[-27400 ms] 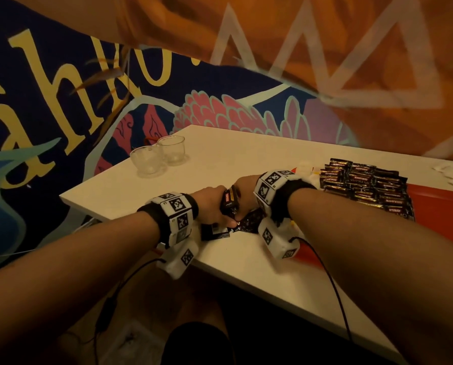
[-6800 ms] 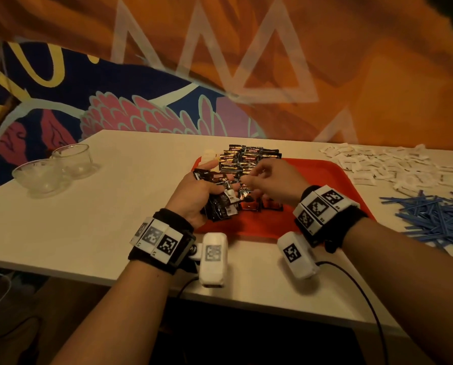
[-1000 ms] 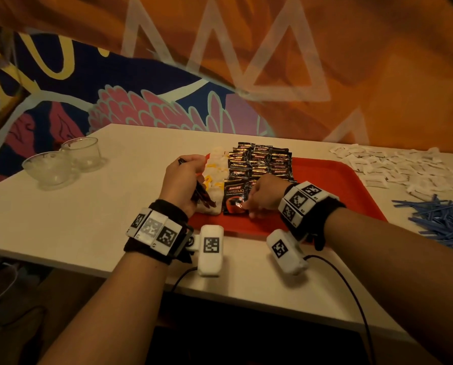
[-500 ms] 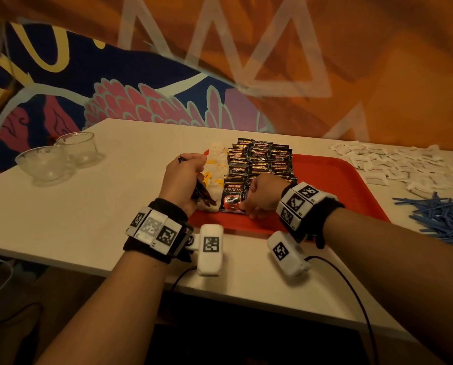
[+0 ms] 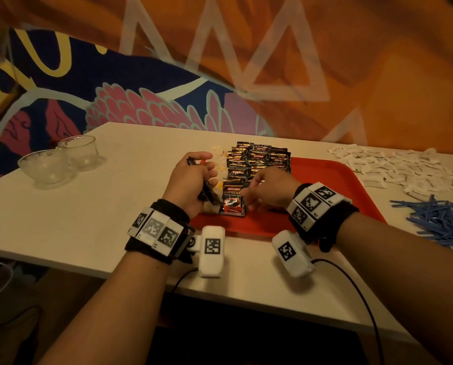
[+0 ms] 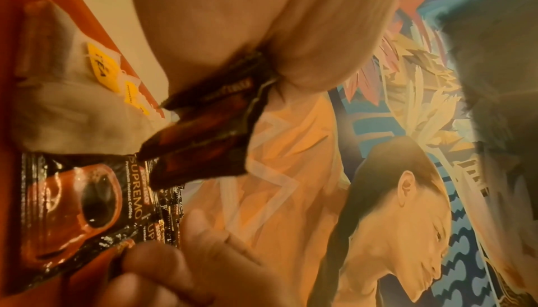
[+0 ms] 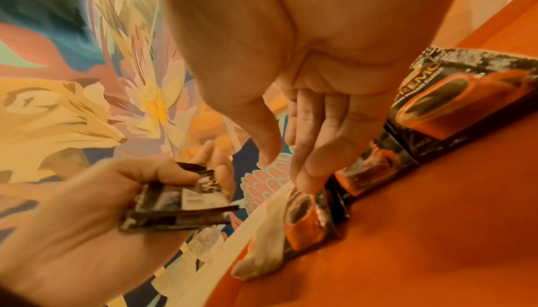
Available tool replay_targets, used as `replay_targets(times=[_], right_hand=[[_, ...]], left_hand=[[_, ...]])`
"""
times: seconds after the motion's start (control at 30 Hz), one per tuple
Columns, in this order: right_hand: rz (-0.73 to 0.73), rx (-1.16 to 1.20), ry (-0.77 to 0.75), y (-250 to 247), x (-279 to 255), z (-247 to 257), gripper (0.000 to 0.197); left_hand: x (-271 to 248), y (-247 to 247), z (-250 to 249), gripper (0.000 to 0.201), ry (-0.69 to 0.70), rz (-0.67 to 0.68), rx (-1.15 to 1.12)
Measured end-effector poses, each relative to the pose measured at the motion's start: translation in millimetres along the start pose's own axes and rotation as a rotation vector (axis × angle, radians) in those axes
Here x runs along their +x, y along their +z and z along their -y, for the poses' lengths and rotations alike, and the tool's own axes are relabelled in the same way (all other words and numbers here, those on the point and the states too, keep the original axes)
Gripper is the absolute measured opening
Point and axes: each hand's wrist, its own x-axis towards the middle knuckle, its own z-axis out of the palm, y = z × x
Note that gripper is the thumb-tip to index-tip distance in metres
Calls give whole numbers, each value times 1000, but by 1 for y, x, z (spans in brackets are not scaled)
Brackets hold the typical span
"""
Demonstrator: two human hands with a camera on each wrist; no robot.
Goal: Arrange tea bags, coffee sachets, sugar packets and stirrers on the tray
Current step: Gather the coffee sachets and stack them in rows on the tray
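A red tray (image 5: 333,177) lies on the white table. On its left part are rows of black coffee sachets (image 5: 259,156), with white tea bags (image 5: 218,164) beside them. My left hand (image 5: 201,177) grips a thin bundle of coffee sachets (image 6: 209,116) on edge above the tray's left rim. The straight fingers of my right hand (image 5: 249,196) touch the nearest coffee sachet (image 5: 232,200), which lies flat at the front of the row. In the right wrist view the fingertips (image 7: 308,174) press on that front sachet (image 7: 305,215).
White sugar packets (image 5: 404,169) are scattered on the table right of the tray. A heap of blue stirrers (image 5: 444,222) lies nearer the right edge. Two glass bowls (image 5: 62,162) stand at the far left. A painted wall rises behind the table.
My right hand has stayed at the front sachet, shifting only slightly. The left hand keeps its bundle, which is thinner than several seconds ago, and the rows on the tray have grown toward me.
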Motion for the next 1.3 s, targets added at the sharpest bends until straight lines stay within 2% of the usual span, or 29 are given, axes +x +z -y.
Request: replay_targets(times=[0.1, 0.2, 0.3, 0.43, 0.47, 0.5, 0.6, 0.7, 0.8, 0.87, 0.93, 1.03, 1.1, 1.17, 1.3], right_hand=[[-10, 203, -74, 1, -4, 5, 20], [18, 237, -109, 1, -8, 10, 29], [70, 240, -144, 3, -14, 13, 28], [-48, 260, -233, 3, -16, 14, 15], [-111, 242, -252, 3, -15, 14, 17], [-187, 188, -272, 2, -14, 14, 18], [-396, -60, -379, -1, -19, 17, 17], [-433, -193, -542, 2, -26, 20, 18], [-409, -306, -679, 6, -27, 19, 19], [-359, -316, -683, 5, -29, 16, 25], [-365, -219, -614, 0, -31, 14, 31], [-419, -51, -475, -10, -31, 13, 37], [-368, -30, -430, -14, -29, 12, 25], [-304, -17, -409, -15, -29, 11, 14], [-294, -31, -416, -18, -30, 10, 16]], left_hand=[[-1, 5, -2, 51, -6, 69, -17], [-3, 8, -2, 45, 13, 115, -40], [-6, 10, -2, 37, 106, 39, 77], [-3, 11, 3, 20, 264, -135, 181], [-4, 12, 3, 12, 274, -184, 190], [-4, 13, 2, 12, 266, -232, 192], [-8, 18, 0, 36, 181, -238, 192], [-18, 29, -6, 46, 101, -127, 175], [-21, 35, -12, 22, 68, -106, 102], [-18, 35, -13, 9, 103, -151, 103], [-17, 32, -13, 6, 153, -175, 163], [-17, 29, -12, 6, 144, -113, 178], [-20, 31, -12, 5, 112, -56, 122], [-26, 35, -16, 13, 59, -12, 50], [-34, 42, -20, 17, -17, 56, -63]])
